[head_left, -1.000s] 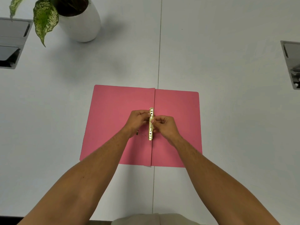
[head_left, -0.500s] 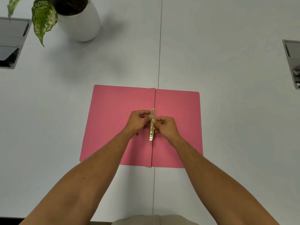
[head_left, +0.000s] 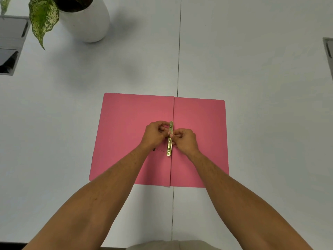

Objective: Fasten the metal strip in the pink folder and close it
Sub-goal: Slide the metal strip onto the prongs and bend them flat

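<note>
The pink folder [head_left: 126, 123] lies open and flat on the white table, its spine fold running toward me. A gold metal strip [head_left: 170, 148] lies lengthwise along that fold. My left hand [head_left: 155, 135] pinches the strip's upper part from the left. My right hand [head_left: 185, 141] pinches it from the right, fingertips meeting over the strip's middle. A small dark hole and a thin prong [head_left: 157, 150] show on the left flap just below my left wrist. The strip's middle is hidden by my fingers.
A white pot with a green speckled plant [head_left: 86, 20] stands at the far left. Grey cable hatches sit in the table at the left edge [head_left: 9, 47] and the right edge [head_left: 328, 49]. A seam [head_left: 179, 51] runs down the table's middle.
Both hands stay on the strip with only small finger shifts; the strip sits slightly straighter along the fold. The folder has not moved.
</note>
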Motion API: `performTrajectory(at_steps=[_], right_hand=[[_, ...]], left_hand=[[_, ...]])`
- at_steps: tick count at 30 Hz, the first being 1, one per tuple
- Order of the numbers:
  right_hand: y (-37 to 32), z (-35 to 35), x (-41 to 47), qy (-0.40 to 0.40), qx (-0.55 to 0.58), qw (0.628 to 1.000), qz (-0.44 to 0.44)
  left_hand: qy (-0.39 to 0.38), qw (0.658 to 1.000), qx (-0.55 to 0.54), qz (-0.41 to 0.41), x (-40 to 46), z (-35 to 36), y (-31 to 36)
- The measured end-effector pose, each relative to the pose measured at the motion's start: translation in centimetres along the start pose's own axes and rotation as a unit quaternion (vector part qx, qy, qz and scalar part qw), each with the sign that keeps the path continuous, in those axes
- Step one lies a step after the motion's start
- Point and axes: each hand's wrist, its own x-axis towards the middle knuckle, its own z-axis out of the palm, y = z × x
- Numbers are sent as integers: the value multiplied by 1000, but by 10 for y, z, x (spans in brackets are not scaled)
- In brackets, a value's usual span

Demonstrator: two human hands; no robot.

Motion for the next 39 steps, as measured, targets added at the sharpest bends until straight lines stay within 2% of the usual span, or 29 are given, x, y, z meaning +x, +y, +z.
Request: performTrajectory(at_steps=[8,20,30,39], right_hand=[[0,2,3,38,-78,996,-27],[-3,1,4,27,-103,994,-33],[-13,0,14,36,-99,991,-80],[-28,-1,31,33,-199,971,-129]], left_hand=[[25,1000,13,0,3,6,1],[53,995,88,18,2,8,-2],[51,994,94,-24,8,6,-1],[40,994,97,-21,8,6,-2]])
